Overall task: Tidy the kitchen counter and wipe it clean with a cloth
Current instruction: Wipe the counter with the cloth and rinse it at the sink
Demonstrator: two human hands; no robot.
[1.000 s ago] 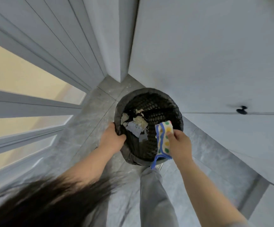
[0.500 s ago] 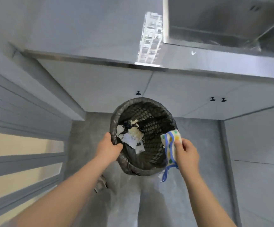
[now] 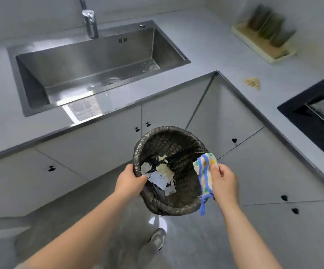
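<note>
A black mesh waste bin [image 3: 178, 144] lined with a dark bag hangs in the air in front of the cabinets, tilted toward me. My left hand [image 3: 130, 181] grips its left rim. Paper scraps and crumbs [image 3: 162, 176] lie inside. My right hand [image 3: 222, 181] holds a white cloth [image 3: 205, 173] with coloured dots and a blue edge at the bin's right rim. On the grey L-shaped counter [image 3: 211, 45], a small pile of yellowish crumbs [image 3: 252, 83] sits left of the hob.
A steel sink [image 3: 91, 63] with a tap [image 3: 89, 20] is set in the counter at the back left. A beige rack [image 3: 263, 39] stands at the back right. A black gas hob [image 3: 316, 113] is at the right edge. Grey cabinet doors and floor lie below; my shoe [image 3: 158, 238] shows.
My view has swung up from the floor and cabinet fronts to the sink and counter. The bin has risen with both hands keeping their hold on rim and cloth.
</note>
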